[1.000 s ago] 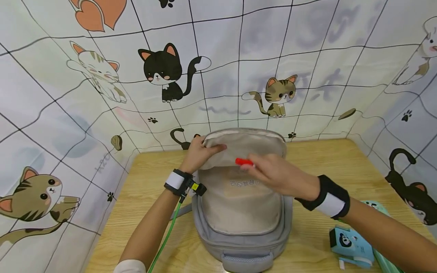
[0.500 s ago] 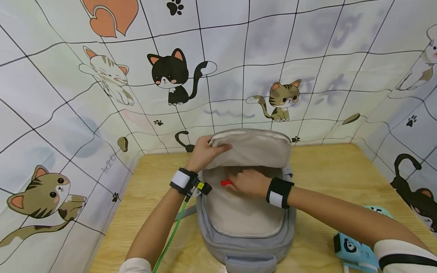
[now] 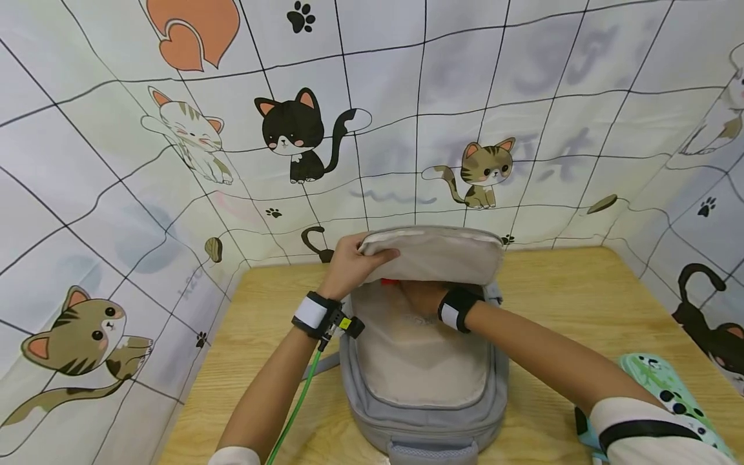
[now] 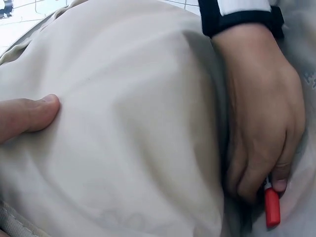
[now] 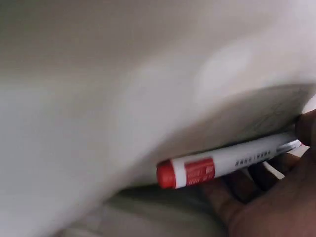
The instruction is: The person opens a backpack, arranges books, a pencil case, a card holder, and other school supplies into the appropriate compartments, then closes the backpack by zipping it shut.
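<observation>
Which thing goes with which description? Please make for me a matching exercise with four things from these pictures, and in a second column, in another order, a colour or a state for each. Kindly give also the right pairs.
Column 1
1. Marker
2. Left hand
3. Case
4. Bag

Column 2
A. light green
B. grey and beige, with its flap raised
C. held in the right hand
D. grips the flap's edge

Right pairs: 1-C, 2-D, 3-A, 4-B
</observation>
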`<state>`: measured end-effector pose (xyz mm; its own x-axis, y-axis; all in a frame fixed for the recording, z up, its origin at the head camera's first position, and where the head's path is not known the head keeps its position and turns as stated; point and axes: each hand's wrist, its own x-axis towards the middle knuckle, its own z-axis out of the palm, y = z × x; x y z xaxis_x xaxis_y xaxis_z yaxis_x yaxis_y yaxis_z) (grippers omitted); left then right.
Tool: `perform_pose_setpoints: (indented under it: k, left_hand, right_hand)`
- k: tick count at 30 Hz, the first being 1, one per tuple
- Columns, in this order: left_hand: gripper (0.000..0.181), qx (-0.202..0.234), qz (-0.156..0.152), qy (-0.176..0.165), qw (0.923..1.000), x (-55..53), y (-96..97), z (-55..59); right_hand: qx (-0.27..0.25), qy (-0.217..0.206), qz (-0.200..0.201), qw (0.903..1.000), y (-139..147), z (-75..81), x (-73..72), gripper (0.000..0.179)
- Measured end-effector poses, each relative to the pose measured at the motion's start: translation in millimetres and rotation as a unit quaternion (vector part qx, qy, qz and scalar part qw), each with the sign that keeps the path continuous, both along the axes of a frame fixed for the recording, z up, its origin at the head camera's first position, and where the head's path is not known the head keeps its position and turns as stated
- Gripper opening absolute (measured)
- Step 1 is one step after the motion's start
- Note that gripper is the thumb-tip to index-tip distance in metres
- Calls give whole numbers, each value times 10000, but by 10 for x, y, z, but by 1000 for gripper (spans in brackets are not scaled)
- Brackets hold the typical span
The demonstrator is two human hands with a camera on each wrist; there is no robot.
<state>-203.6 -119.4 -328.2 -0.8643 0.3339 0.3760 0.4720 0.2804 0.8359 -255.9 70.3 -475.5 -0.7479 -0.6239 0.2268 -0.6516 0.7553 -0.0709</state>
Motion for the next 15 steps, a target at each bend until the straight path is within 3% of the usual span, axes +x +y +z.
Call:
perform_pose_setpoints:
  k: [2, 4, 7, 9, 11, 15]
  left_hand:
    - [24, 25, -43, 86, 10000, 13, 3, 11]
    - [22, 19, -35, 161, 9999, 23, 6, 12]
    - [20, 19, -80, 199, 9998, 46, 12, -1]
    - [19, -12, -107, 210, 9997, 64, 19, -8]
    - [17, -48, -135, 238, 9996, 86, 28, 1]
    - [18, -54, -96, 262, 9996, 174, 48, 110]
  right_hand:
    - [23, -256, -39, 9997, 3, -72, -86, 34]
    - [-424, -964, -225, 9942, 0, -135, -167, 33]
    - [-898, -2000, -644, 9735, 13, -233, -264, 32]
    - [-1345, -2585, -906, 9523, 32, -286, -309, 28]
    - [-1711, -2867, -1030, 9370, 43, -314, -338, 23]
    - [-2072, -2942, -1057, 9270, 49, -340, -364, 22]
